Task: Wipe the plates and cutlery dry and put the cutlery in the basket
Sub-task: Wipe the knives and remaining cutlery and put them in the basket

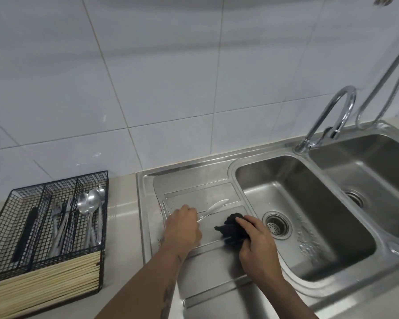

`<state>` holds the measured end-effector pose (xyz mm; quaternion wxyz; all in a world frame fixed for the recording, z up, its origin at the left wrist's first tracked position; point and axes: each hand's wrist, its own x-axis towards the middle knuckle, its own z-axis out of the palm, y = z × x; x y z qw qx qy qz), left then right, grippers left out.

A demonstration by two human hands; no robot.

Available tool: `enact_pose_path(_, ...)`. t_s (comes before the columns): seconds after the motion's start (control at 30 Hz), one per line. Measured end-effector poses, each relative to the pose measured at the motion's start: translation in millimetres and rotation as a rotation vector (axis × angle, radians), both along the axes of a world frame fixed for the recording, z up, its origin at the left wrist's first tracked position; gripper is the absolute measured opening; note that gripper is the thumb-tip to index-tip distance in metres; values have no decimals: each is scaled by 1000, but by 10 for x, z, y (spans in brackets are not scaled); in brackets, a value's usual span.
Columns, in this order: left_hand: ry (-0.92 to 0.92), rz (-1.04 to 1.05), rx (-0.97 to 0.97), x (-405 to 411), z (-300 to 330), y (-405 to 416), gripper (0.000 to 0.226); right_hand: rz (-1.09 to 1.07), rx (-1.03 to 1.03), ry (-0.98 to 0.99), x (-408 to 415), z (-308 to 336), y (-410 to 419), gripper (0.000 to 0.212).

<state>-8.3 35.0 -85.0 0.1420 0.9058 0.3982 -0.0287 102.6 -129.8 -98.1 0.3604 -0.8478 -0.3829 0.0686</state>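
A steel table knife (214,208) lies slanted on the sink's drainboard (207,268), its blade pointing up and right. My left hand (182,229) grips its handle end. My right hand (256,242) holds a crumpled black cloth (232,229) just right of the knife, apart from the blade. More cutlery (165,209) lies at the drainboard's left edge, half hidden by my left hand. The black wire basket (46,226) stands on the counter at left, with spoons (91,203), forks (59,222) and dark-handled pieces (27,231) in separate compartments. No plates show.
Pale chopsticks (44,277) fill the basket's front section. Two steel sink bowls (297,217) lie to the right, with a curved tap (332,116) and a hose (382,74) behind them. A white tiled wall runs along the back.
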Motion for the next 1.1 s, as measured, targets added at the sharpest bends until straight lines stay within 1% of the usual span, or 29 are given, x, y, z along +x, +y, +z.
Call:
enact_pose_path(0.27,120,-69,41,98,36,100,28,12,-15,28,46,-60,80,61)
enact_pose_path(0.37,141,-53,8,109,27,127,30,18,13,20,76,-51,148,62)
enact_pose_path(0.5,69,-36,-32,74,36,107,25,25,109,6,42,17,235,64)
enact_pose_path(0.6,1,-14,-45,-16,88,30,23,38,129,-52,10,59,304,67)
enact_pose_path(0.67,-65,-3,-53,-103,144,-65,19,88,112,-111,-30,79,354,61)
enact_pose_path(0.73,-125,2,-60,-211,224,-164,16,194,101,-189,-120,94,385,52)
enact_pose_path(0.8,-166,13,-74,-341,316,-249,16,285,65,-259,-224,92,377,48)
enact_pose_path(0.83,-184,19,-79,-409,361,-287,16,296,46,-275,-262,81,362,48)
enact_pose_path(0.93,-235,14,-79,-622,478,-406,11,274,17,-274,-373,118,278,52)
enact_pose_path(1.03,-274,23,-34,-816,608,-485,13,362,71,-344,-562,272,224,57)
enact_pose_path(1.1,-309,42,-17,-925,690,-522,17,433,96,-421,-684,360,181,65)
